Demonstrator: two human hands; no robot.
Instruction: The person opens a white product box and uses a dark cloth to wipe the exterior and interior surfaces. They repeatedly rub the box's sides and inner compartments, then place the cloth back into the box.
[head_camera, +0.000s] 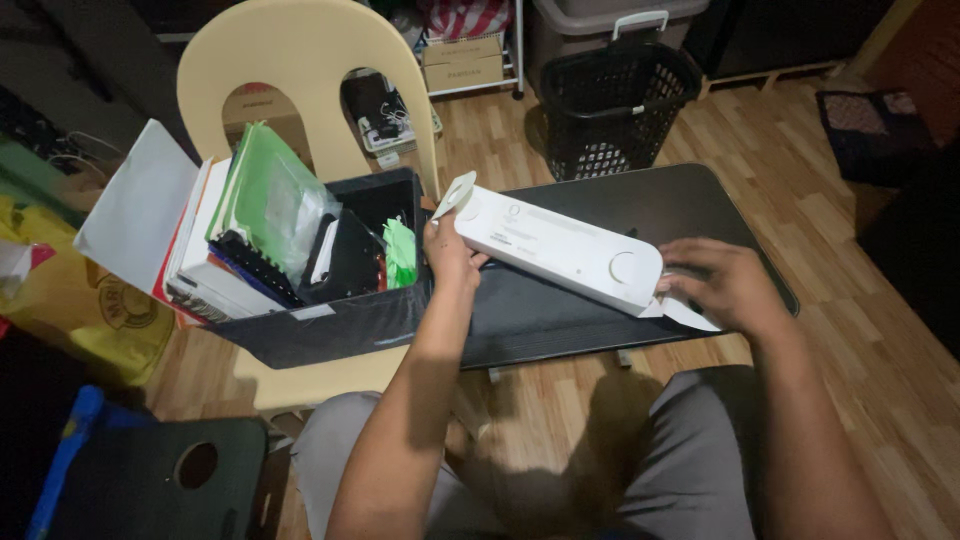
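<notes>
A long white cardboard box (556, 250) hangs over a low black table (620, 205), its end flaps open. My left hand (447, 252) grips the box's far end, next to an open flap. My right hand (722, 282) holds the near end, fingers on the flap there. To the left of my left hand stands a dark fabric bin (330, 322) on a cream plastic chair (300, 60), stuffed with books, a green plastic folder (270, 195) and white papers.
A black laundry basket (612, 105) stands on the wooden floor behind the table. Cardboard boxes on a wire rack (462, 58) sit at the back. A yellow bag (85, 300) lies at the left, a dark stool (160, 475) at bottom left.
</notes>
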